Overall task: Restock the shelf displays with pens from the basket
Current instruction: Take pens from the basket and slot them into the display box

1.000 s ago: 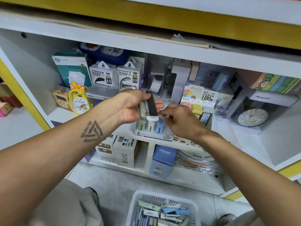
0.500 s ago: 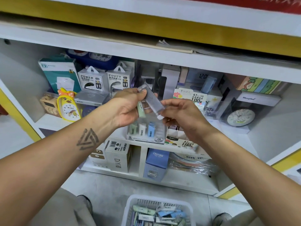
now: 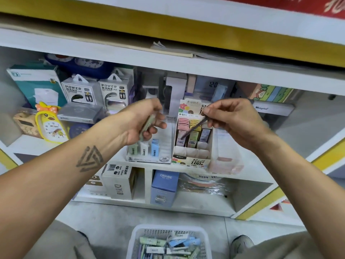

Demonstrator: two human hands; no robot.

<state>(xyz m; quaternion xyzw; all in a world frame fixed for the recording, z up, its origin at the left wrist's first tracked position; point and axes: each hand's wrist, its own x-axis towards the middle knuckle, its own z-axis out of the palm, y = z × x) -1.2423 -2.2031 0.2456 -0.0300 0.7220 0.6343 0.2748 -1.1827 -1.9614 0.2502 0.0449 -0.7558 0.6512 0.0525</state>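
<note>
Down on the floor sits a white plastic mesh basket (image 3: 169,238) of pastel pens. Above it, the left hand (image 3: 143,121) curls round a pale green pack (image 3: 147,124) (blurred), while the right hand (image 3: 233,117) pinches a slim dark pen (image 3: 194,128) slanting over the tiered cardboard display box (image 3: 192,146). Behind stand white power-bank boxes (image 3: 97,90).

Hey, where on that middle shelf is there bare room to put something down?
Bare shelf lies right of the clear pink box, toward the side wall. A strip shows before the yellow clock. Behind, the power bank boxes crowd the shelf.
</note>
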